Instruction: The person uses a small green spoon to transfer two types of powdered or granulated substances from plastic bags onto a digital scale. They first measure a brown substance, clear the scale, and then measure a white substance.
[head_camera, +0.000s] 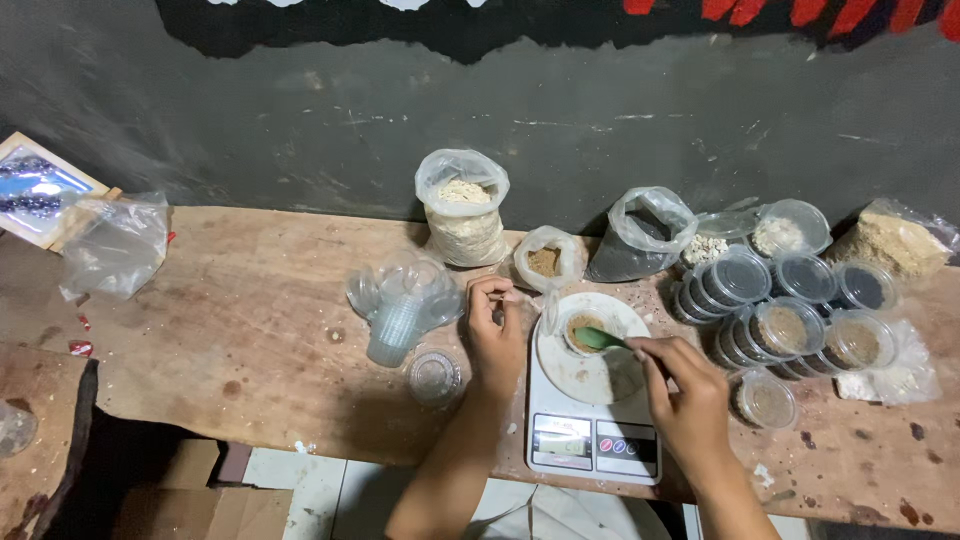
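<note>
Two bare hands show in my head view, both over a worn brown wooden table (250, 330). My right hand (690, 400) grips a small green plastic spoon (598, 339), fingers pinched on its handle, with the bowl of the spoon dipped into a small round clear plastic cup of brown powder (583, 332). That cup stands on the round white plate of a white digital kitchen scale (592, 400), near the front edge of the table, right of centre. My left hand (497, 335) rests just left of the scale, fingers curled in a loose clench around something small; I cannot tell what.

Left of that hand lies a clear bag of stacked empty plastic cups (400, 305), and one clear round lid (434, 375) lies near it. At the far side, against the dark wall, stand a clear bag of pale grain (463, 210), a small bag of brown powder (547, 260) and a bag of dark powder (640, 240). Right of the scale sits a cluster of lidded round clear tubs (790, 310) filled with brown and dark contents.
</note>
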